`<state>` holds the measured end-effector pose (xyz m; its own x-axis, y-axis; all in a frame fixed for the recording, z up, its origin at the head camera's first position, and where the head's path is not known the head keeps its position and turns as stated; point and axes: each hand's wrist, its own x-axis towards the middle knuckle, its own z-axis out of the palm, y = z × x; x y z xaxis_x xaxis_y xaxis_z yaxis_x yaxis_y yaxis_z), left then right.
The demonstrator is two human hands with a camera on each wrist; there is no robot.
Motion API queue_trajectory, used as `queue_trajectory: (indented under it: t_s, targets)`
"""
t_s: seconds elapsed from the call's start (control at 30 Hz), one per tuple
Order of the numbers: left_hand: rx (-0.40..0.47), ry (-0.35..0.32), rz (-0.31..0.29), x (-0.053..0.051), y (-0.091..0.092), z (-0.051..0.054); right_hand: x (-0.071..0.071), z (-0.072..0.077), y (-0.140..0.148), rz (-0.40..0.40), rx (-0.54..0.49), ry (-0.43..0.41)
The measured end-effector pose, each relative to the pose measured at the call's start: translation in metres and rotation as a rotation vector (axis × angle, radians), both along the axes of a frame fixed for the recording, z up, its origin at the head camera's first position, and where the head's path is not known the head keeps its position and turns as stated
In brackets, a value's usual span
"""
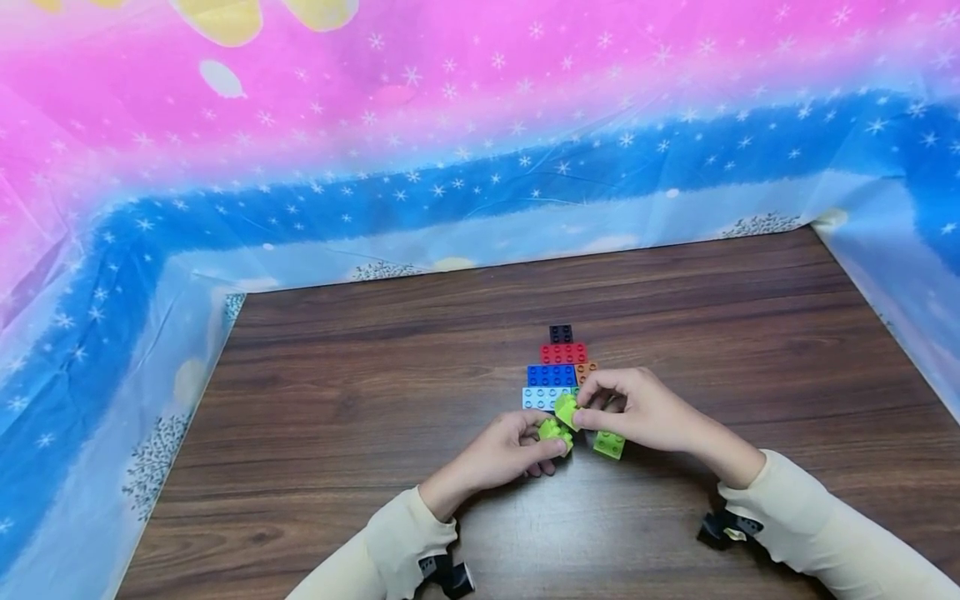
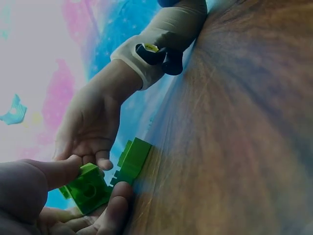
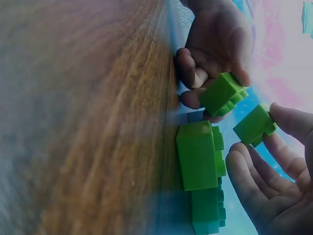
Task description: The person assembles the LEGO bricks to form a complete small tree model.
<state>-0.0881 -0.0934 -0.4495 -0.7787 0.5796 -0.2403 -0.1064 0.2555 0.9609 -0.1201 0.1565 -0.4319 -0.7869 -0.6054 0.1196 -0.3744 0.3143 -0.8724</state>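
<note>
One snowflake cloth (image 1: 525,162) surrounds one table (image 1: 337,483). Over it, two hands with fingers bent in: the left hand (image 1: 510,450) pinches one lime brick (image 1: 556,435), the right hand (image 1: 641,408) a second lime brick (image 1: 566,410). Beyond lie one light-blue brick (image 1: 546,398), one blue brick (image 1: 551,376), one red brick (image 1: 564,354); smaller, one orange brick (image 1: 585,372), partly blocked by the right hand, and one black brick (image 1: 561,334). A third lime brick (image 1: 610,444) sits nearer. Only the right wrist view plainly shows a green brick (image 3: 205,210) beside it.
</note>
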Motion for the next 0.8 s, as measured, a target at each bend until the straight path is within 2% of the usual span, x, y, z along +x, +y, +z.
queue_trajectory:
  t_s: [0.53, 0.8]
  targets:
    - [-0.002, 0.029, -0.035, -0.0012, 0.0000, -0.0037, 0.0018, -0.0038, -0.0022, 0.072, 0.031, 0.039]
    - [0.019, -0.003, -0.023, -0.0003, 0.0009, -0.0032, 0.0030, -0.0061, -0.0045, 0.059, -0.032, 0.002]
